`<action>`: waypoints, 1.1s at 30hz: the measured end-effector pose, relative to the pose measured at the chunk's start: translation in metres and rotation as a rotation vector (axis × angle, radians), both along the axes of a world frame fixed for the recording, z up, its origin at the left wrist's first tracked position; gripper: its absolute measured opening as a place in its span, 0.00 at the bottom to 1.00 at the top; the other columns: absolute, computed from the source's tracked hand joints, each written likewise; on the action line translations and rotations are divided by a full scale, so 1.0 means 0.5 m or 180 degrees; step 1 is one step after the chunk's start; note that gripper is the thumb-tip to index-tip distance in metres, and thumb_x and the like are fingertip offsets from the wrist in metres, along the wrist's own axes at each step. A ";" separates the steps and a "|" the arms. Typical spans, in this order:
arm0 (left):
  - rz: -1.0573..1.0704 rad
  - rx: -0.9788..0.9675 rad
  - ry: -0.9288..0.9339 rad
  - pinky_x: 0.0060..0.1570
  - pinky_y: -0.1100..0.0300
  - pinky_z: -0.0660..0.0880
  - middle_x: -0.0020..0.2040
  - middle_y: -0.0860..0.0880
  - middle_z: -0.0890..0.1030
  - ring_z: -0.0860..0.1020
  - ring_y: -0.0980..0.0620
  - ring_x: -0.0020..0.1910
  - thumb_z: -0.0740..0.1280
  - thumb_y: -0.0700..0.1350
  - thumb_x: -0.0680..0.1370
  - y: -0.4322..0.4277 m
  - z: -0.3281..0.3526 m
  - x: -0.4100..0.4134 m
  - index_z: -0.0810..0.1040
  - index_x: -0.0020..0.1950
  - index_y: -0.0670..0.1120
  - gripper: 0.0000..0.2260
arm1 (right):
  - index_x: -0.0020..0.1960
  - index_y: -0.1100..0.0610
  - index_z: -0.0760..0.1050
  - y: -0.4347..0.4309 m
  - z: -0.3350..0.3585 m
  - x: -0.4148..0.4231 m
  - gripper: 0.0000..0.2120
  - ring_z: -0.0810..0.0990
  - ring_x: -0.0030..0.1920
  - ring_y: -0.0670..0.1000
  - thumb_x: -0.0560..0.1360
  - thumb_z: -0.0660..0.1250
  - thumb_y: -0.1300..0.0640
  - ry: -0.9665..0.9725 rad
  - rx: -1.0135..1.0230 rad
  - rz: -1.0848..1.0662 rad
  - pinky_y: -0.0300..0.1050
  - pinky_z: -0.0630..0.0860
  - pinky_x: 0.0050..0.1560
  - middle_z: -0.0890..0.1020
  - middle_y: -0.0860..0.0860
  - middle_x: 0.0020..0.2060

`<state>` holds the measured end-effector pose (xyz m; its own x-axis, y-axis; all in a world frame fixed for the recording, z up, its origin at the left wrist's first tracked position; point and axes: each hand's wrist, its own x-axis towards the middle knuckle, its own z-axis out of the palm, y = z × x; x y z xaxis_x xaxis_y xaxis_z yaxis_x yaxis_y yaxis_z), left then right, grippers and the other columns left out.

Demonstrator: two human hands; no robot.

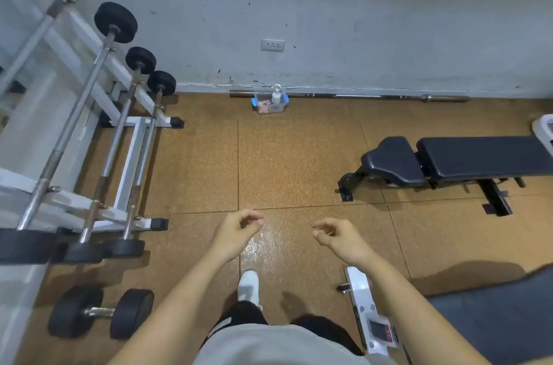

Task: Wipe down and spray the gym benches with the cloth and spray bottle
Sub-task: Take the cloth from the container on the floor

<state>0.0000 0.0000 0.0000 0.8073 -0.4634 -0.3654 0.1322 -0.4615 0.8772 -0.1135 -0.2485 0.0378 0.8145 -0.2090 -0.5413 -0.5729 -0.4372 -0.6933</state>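
Head cam, looking down at the brown speckled rubber floor [299, 161].

Left hand [236, 230] and right hand [335, 237] are both out in front at mid-frame, apart from each other. Fingers on both are loosely curled and have hold of nothing. No contact with any object.

The small white trigger spray bottle [276, 95] stands upright in a clear plastic bin with blue side latches [269, 109]. The bin sits on the floor against the grey concrete wall [329, 20], straight ahead and well apart from both hands. There's something pinkish inside the bin, too small for me to tell whether it's the cloth.

The black padded adjustable gym bench on a black steel frame [478, 155] is to the right, lying flat, with its seat pad end pointing left. The dark pad of a second bench [493, 319] is at lower right, with a white frame bar [359, 290] passing under the right forearm.

Left side: a white steel rack loaded with fixed barbells [131, 137]. A black rubber dumbbell [100, 312] lies on the floor near its foot. A bare chrome barbell [359, 95] lies along the wall base, just behind the bin. A white wall outlet [272, 45] is above the bin. One white shoe [248, 287] is visible between the forearms.
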 end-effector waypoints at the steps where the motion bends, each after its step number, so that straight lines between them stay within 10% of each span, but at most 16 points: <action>1: -0.0011 0.0000 -0.0058 0.58 0.54 0.78 0.50 0.57 0.86 0.83 0.55 0.52 0.72 0.45 0.80 -0.017 0.002 0.042 0.84 0.53 0.57 0.06 | 0.59 0.52 0.81 -0.020 0.001 0.034 0.09 0.81 0.48 0.47 0.80 0.69 0.54 -0.0059 0.0013 -0.0066 0.37 0.75 0.51 0.83 0.50 0.48; 11: -0.0376 0.0362 0.0004 0.45 0.71 0.72 0.50 0.50 0.87 0.80 0.56 0.45 0.71 0.43 0.80 -0.290 0.002 0.420 0.86 0.55 0.49 0.06 | 0.57 0.51 0.81 -0.242 -0.071 0.376 0.08 0.81 0.46 0.48 0.79 0.71 0.57 -0.0027 0.0263 -0.0581 0.46 0.77 0.57 0.84 0.52 0.45; 23: -0.0530 0.0768 0.0423 0.40 0.75 0.71 0.51 0.44 0.87 0.81 0.51 0.46 0.69 0.42 0.82 -0.660 -0.044 0.862 0.85 0.57 0.45 0.07 | 0.64 0.52 0.80 -0.626 -0.131 0.874 0.13 0.76 0.56 0.41 0.81 0.67 0.53 0.0171 0.0064 0.0067 0.24 0.67 0.49 0.79 0.40 0.56; 33: -0.0252 0.0711 0.0900 0.53 0.63 0.75 0.41 0.57 0.85 0.82 0.60 0.43 0.70 0.42 0.81 -0.822 -0.230 1.232 0.87 0.54 0.47 0.06 | 0.61 0.52 0.82 -0.831 -0.275 1.277 0.12 0.81 0.57 0.47 0.80 0.68 0.51 0.0581 -0.0145 0.0118 0.46 0.76 0.61 0.84 0.45 0.57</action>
